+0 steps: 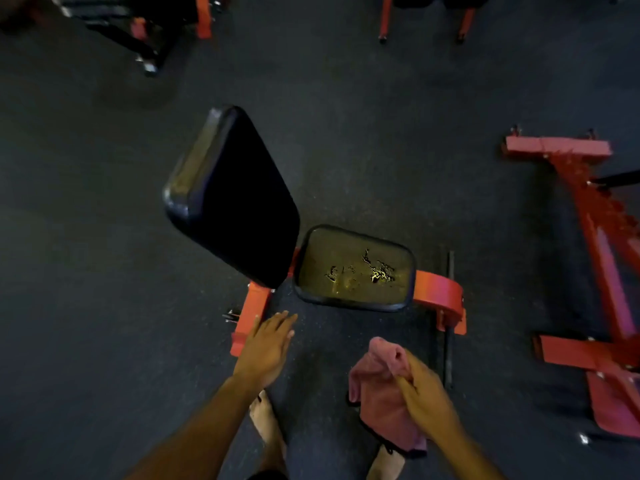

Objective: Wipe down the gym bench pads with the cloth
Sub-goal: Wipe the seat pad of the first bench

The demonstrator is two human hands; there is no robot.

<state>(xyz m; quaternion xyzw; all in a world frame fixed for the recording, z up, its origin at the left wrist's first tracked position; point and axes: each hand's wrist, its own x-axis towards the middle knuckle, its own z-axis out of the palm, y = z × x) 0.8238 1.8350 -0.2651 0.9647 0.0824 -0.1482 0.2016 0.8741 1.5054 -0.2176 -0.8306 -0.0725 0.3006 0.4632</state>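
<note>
Dark gym floor point(104, 237), red frames point(588, 258) far and right. Bench in the middle: back pad point(242, 199) tilted up at left, worn seat pad point(353, 268) just right of it, within reach. Left hand point(266, 344) flat, empty, stretched out near the frame. Right hand point(420, 389) clutching pink cloth point(377, 396), bunched ready for wiping, near the seat pad, not yet touching.

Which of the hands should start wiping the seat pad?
Right. The right hand already grips the pink cloth, just below the seat pad. The left hand is open, holding nothing, beside the red frame.
</note>
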